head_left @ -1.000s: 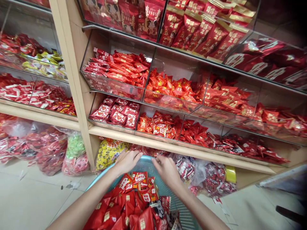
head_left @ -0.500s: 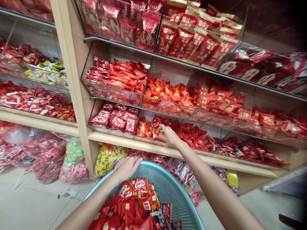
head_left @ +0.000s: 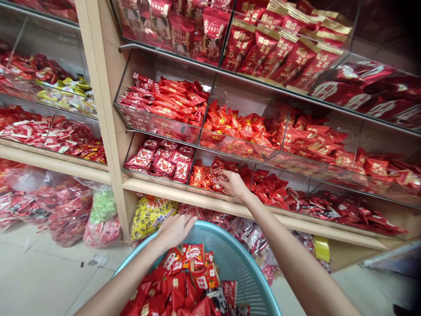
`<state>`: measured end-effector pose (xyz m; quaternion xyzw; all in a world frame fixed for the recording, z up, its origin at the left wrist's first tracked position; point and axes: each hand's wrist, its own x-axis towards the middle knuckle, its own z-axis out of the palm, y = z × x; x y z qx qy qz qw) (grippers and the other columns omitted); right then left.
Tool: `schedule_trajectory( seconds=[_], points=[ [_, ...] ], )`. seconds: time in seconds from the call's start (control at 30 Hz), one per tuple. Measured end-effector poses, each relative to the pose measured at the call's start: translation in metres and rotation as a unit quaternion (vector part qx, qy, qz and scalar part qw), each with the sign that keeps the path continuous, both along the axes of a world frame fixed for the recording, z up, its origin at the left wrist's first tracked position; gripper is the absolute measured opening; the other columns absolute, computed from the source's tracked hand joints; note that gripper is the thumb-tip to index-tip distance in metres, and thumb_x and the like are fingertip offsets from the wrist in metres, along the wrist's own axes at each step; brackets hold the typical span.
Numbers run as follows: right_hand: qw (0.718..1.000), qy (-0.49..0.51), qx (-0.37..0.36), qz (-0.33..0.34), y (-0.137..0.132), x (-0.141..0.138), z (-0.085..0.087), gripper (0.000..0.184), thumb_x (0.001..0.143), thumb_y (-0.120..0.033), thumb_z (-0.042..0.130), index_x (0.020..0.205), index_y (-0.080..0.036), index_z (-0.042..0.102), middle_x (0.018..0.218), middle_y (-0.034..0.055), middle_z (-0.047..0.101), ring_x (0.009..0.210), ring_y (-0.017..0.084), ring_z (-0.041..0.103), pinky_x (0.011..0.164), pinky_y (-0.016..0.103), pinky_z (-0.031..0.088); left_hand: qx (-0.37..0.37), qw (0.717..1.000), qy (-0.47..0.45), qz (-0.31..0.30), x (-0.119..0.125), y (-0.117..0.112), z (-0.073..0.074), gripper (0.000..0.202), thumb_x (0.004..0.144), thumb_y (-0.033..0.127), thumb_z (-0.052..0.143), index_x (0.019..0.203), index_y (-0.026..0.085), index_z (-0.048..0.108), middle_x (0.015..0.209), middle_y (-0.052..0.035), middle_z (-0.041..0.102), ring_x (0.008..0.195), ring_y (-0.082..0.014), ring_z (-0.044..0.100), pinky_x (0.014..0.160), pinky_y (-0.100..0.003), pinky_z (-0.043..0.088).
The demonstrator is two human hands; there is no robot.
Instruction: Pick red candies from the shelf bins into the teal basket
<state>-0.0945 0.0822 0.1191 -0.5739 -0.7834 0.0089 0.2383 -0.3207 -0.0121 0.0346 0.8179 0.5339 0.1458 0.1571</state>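
My left hand [head_left: 176,229] rests on the far rim of a turquoise plastic basket [head_left: 237,245], its fingers hooked over the edge. Inside the basket lies a heap of red wrapped candies [head_left: 174,285], some with orange and white print, and a few dark ones. My right hand [head_left: 234,184] reaches into a clear bin on the lowest shelf, fingers apart and slightly bent, at the small red candy packets [head_left: 215,169] there. Whether its fingertips touch a packet I cannot tell. Left of that bin, square packets with heart prints [head_left: 164,164] fill another compartment.
Clear bins of red sweets [head_left: 241,129] line the shelf above, with larger gold-topped packets [head_left: 272,48] higher up. A wooden upright [head_left: 103,109] divides the shelves. Under the shelf board [head_left: 204,199] sit a yellow bag [head_left: 153,215] and other bagged sweets [head_left: 70,210] on the tiled floor.
The shelves sit slightly farther right in view. My right hand stays at the same bin, its fingers shifting a little over the packets. My left hand keeps to the basket rim.
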Motion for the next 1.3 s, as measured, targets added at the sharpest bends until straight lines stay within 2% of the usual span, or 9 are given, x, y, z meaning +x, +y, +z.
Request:
schedule_trajectory(
  seconds=[0.07, 0.2, 0.3, 0.5, 0.63, 0.73, 0.87, 1.07, 1.3],
  points=[
    [1.000, 0.009, 0.010, 0.003, -0.003, 0.004, 0.004, 0.004, 0.074, -0.018, 0.060, 0.076, -0.019, 0.063, 0.078, 0.0019, 0.063, 0.073, 0.015, 0.056, 0.066, 0.024, 0.037, -0.001, 1.000, 0.000, 0.000, 0.000, 0.000, 0.000, 0.063, 0.089, 0.056, 0.010, 0.086, 0.024, 0.064, 0.082, -0.0077, 0.070, 0.088, -0.0311, 0.064, 0.078, -0.045, 0.048],
    [0.998, 0.047, 0.049, -0.012, -0.018, 0.009, 0.016, 0.009, 0.077, -0.022, 0.056, 0.070, -0.019, 0.060, 0.072, 0.0021, 0.062, 0.068, 0.015, 0.056, 0.064, 0.026, 0.039, 0.000, 1.000, -0.001, -0.002, 0.000, 0.000, 0.001, 0.062, 0.089, 0.056, 0.010, 0.086, 0.024, 0.064, 0.082, -0.0078, 0.069, 0.087, -0.0315, 0.065, 0.077, -0.045, 0.048],
    [0.976, 0.194, 0.093, -0.031, -0.037, 0.012, 0.022, 0.014, 0.078, -0.030, 0.056, 0.073, -0.018, 0.059, 0.068, 0.0019, 0.062, 0.061, 0.015, 0.056, 0.060, 0.026, 0.041, 0.002, 1.000, -0.003, 0.000, 0.000, 0.000, 0.001, 0.061, 0.089, 0.056, 0.011, 0.091, 0.025, 0.065, 0.085, -0.0079, 0.070, 0.090, -0.0319, 0.064, 0.078, -0.045, 0.047],
    [0.827, 0.561, 0.009, -0.015, -0.081, 0.004, 0.013, 0.028, 0.065, -0.040, 0.071, 0.075, -0.017, 0.059, 0.069, -0.0006, 0.061, 0.062, 0.014, 0.059, 0.062, 0.028, 0.049, 0.005, 1.000, -0.001, 0.000, 0.001, 0.000, 0.000, 0.061, 0.089, 0.055, 0.012, 0.093, 0.026, 0.065, 0.087, -0.0079, 0.070, 0.091, -0.0317, 0.064, 0.079, -0.045, 0.047],
    [0.756, 0.651, -0.074, -0.009, -0.107, -0.005, -0.002, 0.029, 0.059, -0.036, 0.078, 0.073, -0.018, 0.059, 0.070, -0.0031, 0.060, 0.065, 0.012, 0.061, 0.065, 0.026, 0.051, 0.011, 1.000, 0.012, -0.002, 0.001, 0.000, 0.000, 0.060, 0.089, 0.055, 0.011, 0.088, 0.025, 0.064, 0.086, -0.0075, 0.070, 0.089, -0.0309, 0.064, 0.076, -0.044, 0.048],
    [0.723, 0.676, -0.136, -0.028, -0.127, -0.011, -0.017, 0.030, 0.059, -0.036, 0.078, 0.073, -0.017, 0.059, 0.068, -0.0030, 0.060, 0.066, 0.012, 0.063, 0.066, 0.024, 0.050, 0.015, 1.000, 0.021, -0.002, 0.001, 0.001, 0.000, 0.060, 0.089, 0.054, 0.011, 0.088, 0.025, 0.063, 0.087, -0.0078, 0.070, 0.089, -0.0305, 0.064, 0.076, -0.043, 0.048],
    [0.709, 0.666, -0.222, -0.068, -0.156, -0.018, -0.043, 0.029, 0.060, -0.036, 0.077, 0.071, -0.016, 0.058, 0.067, -0.0016, 0.061, 0.068, 0.015, 0.065, 0.065, 0.024, 0.050, 0.010, 1.000, 0.022, -0.004, 0.001, 0.001, 0.000, 0.058, 0.090, 0.053, 0.012, 0.090, 0.025, 0.063, 0.090, -0.0080, 0.070, 0.093, -0.0301, 0.063, 0.078, -0.041, 0.047],
    [0.713, 0.634, -0.271, -0.127, -0.194, -0.024, -0.083, 0.031, 0.059, -0.038, 0.075, 0.062, -0.017, 0.052, 0.059, -0.0049, 0.054, 0.061, 0.016, 0.064, 0.063, 0.027, 0.049, 0.001, 1.000, 0.022, -0.008, 0.001, -0.001, 0.003, 0.060, 0.089, 0.054, 0.011, 0.089, 0.024, 0.062, 0.086, -0.0079, 0.069, 0.087, -0.0305, 0.065, 0.075, -0.042, 0.048],
    [0.704, 0.623, -0.307, -0.145, -0.212, -0.025, -0.098, 0.033, 0.058, -0.041, 0.073, 0.062, -0.018, 0.050, 0.062, -0.0038, 0.052, 0.063, 0.017, 0.062, 0.067, 0.031, 0.049, 0.005, 1.000, 0.027, -0.009, 0.001, -0.003, 0.005, 0.060, 0.090, 0.052, 0.011, 0.090, 0.023, 0.063, 0.089, -0.0096, 0.069, 0.093, -0.0314, 0.062, 0.077, -0.042, 0.046]
  ],
)
